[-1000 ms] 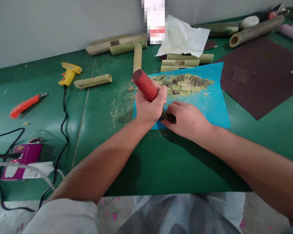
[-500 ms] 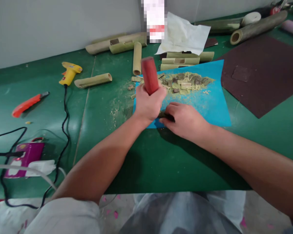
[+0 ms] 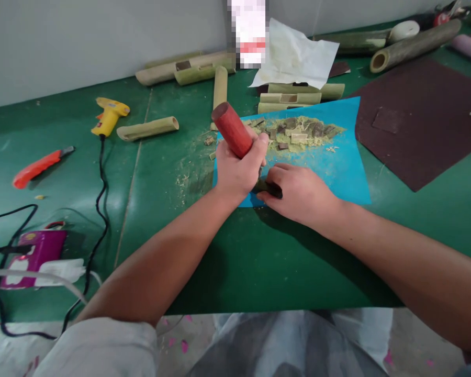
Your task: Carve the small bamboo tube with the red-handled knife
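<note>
My left hand (image 3: pixel 241 165) is closed around the thick red round handle (image 3: pixel 233 128) of a tool whose working end is hidden below the fist. That handle leans up and to the left. Close by on the right, my right hand (image 3: pixel 300 189) grips a short dark green-brown piece of bamboo (image 3: pixel 265 186), mostly covered by the fingers. Both hands are over the near part of a blue sheet (image 3: pixel 349 178). Pale shavings and small brown and tan chips (image 3: pixel 298 137) lie heaped on the sheet beyond them.
A yellow glue gun (image 3: pixel 110 116), an orange utility knife (image 3: pixel 39 168) and a purple power strip (image 3: pixel 35 256) with cords lie left. Cut bamboo tubes (image 3: pixel 149 129) lie about the green table. Brown sheet material (image 3: pixel 424 115) and a larger bamboo tube (image 3: pixel 416 46) are right.
The red handle has tipped toward the left as my left hand turned, its top end now lower and farther left. My right hand keeps its hold on the bamboo piece.
</note>
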A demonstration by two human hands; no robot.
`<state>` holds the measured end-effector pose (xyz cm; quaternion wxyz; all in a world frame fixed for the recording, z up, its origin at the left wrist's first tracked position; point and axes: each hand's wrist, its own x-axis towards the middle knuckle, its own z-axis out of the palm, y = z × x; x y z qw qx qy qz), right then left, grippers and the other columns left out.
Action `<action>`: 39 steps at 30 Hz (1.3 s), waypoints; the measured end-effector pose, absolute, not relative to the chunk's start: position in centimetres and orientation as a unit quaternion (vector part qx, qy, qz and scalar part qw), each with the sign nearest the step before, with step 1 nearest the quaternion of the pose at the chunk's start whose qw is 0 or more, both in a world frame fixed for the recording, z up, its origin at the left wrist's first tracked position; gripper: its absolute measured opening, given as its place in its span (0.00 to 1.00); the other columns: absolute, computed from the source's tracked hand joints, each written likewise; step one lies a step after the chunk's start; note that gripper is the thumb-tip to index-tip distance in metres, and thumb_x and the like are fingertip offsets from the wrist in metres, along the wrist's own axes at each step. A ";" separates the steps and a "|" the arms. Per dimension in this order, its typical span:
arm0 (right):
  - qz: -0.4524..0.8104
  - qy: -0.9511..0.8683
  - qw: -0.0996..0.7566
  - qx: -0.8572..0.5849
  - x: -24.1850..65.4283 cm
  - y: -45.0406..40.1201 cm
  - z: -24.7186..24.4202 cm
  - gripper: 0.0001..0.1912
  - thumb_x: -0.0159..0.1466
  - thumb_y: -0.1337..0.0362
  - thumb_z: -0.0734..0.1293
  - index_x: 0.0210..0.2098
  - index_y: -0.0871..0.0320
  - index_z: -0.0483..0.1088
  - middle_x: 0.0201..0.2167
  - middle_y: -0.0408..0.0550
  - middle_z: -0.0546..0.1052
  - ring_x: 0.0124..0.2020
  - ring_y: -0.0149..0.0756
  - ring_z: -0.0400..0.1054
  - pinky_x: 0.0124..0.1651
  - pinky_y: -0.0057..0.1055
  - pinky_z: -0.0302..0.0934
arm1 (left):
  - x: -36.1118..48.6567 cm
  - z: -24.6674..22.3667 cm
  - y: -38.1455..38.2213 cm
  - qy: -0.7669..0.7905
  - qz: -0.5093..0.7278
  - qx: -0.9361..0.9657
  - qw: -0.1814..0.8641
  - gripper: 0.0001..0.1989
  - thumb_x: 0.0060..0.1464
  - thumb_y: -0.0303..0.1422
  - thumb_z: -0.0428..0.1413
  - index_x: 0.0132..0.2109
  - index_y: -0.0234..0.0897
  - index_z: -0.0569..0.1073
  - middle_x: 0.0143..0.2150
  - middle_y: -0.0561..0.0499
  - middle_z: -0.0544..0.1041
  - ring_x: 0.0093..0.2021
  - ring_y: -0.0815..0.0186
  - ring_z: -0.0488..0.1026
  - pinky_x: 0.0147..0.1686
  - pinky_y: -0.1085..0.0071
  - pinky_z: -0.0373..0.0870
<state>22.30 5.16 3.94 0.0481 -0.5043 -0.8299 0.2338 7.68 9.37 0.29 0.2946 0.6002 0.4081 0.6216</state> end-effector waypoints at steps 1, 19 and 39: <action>0.233 -0.831 0.050 -0.503 22.3 5.2 3.9 0.05 0.70 0.62 0.70 0.43 0.57 0.76 0.42 0.51 0.79 0.38 0.40 0.73 0.39 0.34 0.59 | 7.7 0.3 9.3 0.408 0.617 0.604 0.296 0.24 0.63 0.46 0.63 0.25 0.39 0.66 0.19 0.58 0.67 0.20 0.73 0.66 0.23 0.73 0.68; 0.232 -0.843 0.057 -0.482 22.4 5.5 3.7 0.06 0.71 0.61 0.71 0.40 0.58 0.76 0.41 0.51 0.80 0.38 0.40 0.73 0.40 0.35 0.59 | 7.8 0.9 9.3 0.359 0.631 0.581 0.367 0.24 0.59 0.33 0.64 0.20 0.39 0.62 0.14 0.59 0.58 0.15 0.75 0.55 0.16 0.73 0.56; 0.228 -0.847 0.065 -0.476 22.7 5.7 3.6 0.08 0.69 0.61 0.72 0.44 0.58 0.77 0.40 0.51 0.79 0.38 0.41 0.72 0.39 0.35 0.57 | 7.9 0.4 9.4 0.386 0.626 0.611 0.294 0.21 0.62 0.37 0.64 0.24 0.39 0.67 0.18 0.58 0.66 0.18 0.74 0.64 0.21 0.75 0.67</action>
